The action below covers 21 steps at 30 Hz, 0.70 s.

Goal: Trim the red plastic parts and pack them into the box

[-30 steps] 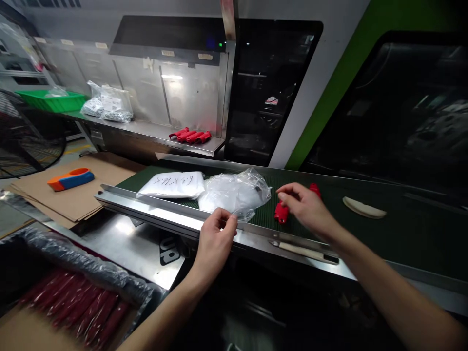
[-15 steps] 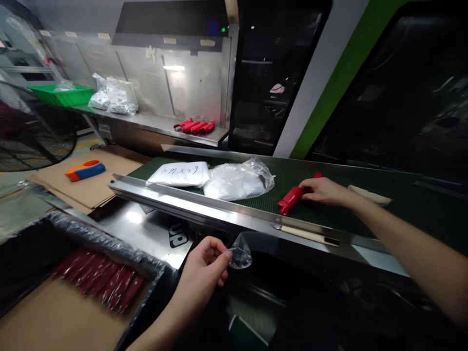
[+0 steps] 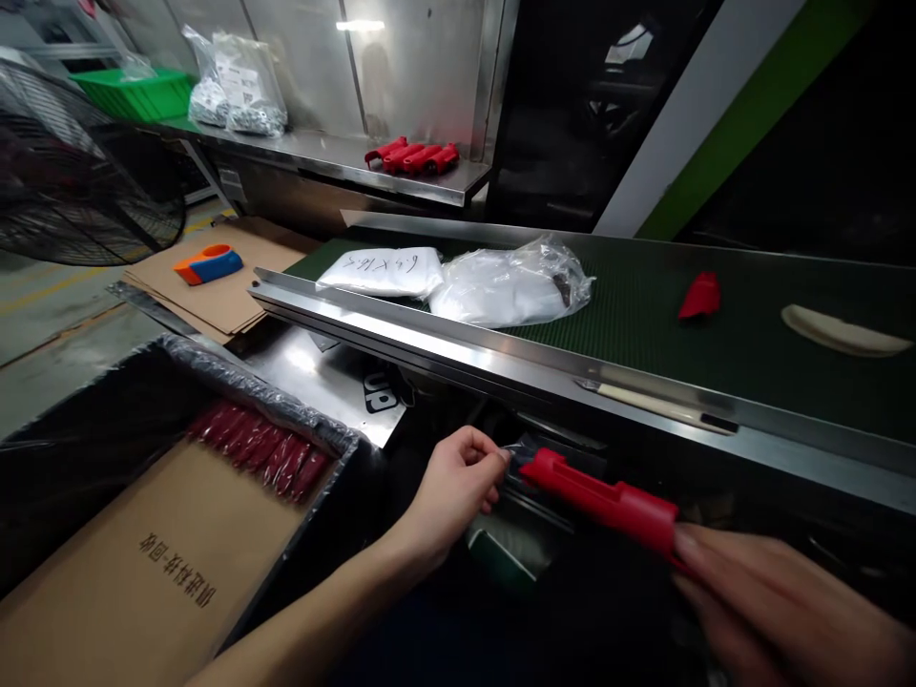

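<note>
In my right hand [image 3: 765,592] is a long red plastic part [image 3: 608,496], hollow along one side, gripped by its near end. My left hand [image 3: 462,487] pinches the edge of a clear plastic bag [image 3: 516,456]. The far tip of the red part is right at the bag; whether it has entered the mouth I cannot tell. On the green conveyor belt [image 3: 630,315] lie another red piece [image 3: 701,296] and a pale curved piece [image 3: 844,331]. A knife with a cream handle [image 3: 655,405] rests along the metal rail [image 3: 444,345].
A black-lined box [image 3: 343,477] at left holds several bagged dark red parts [image 3: 261,444] and cardboard. White bag packs [image 3: 386,272] lie on the belt. An orange and blue tool [image 3: 209,265] sits on cardboard sheets [image 3: 264,243]. Several red parts [image 3: 411,156] stand on the steel shelf [image 3: 322,153].
My right hand has lifted the red part off the belt and brought it down beside the bag in my left hand. The view has tilted downward.
</note>
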Each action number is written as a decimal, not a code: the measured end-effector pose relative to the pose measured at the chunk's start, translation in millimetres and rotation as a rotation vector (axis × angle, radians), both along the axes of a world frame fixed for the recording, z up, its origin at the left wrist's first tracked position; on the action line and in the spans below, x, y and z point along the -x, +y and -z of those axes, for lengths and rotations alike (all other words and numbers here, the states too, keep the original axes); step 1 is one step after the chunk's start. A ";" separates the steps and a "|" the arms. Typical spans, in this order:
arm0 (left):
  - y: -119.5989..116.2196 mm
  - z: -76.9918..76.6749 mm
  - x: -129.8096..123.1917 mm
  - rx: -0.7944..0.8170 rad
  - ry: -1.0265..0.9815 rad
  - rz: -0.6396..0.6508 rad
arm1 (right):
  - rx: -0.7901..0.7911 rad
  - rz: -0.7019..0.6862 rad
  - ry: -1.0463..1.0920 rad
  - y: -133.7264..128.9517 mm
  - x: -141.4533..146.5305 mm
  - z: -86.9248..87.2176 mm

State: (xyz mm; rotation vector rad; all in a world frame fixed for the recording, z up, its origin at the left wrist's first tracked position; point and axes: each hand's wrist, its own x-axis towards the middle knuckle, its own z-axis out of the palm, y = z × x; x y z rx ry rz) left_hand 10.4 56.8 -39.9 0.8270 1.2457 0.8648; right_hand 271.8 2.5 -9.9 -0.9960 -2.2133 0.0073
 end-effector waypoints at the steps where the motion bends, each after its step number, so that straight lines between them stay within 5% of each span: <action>1: -1.3 1.2 -0.7 0.001 -0.004 0.004 | -0.031 -0.048 -0.050 -3.5 1.2 4.1; 11: -18.0 -0.1 -0.9 -0.064 -0.050 0.012 | -0.115 -0.045 -0.186 -17.3 41.9 0.7; 17: -22.6 6.5 4.6 -0.264 0.122 0.050 | -0.266 -0.178 -0.319 -10.9 47.4 14.5; 21: -32.0 8.8 3.6 -0.450 0.242 0.089 | -0.240 -0.133 -0.225 -13.2 49.3 25.6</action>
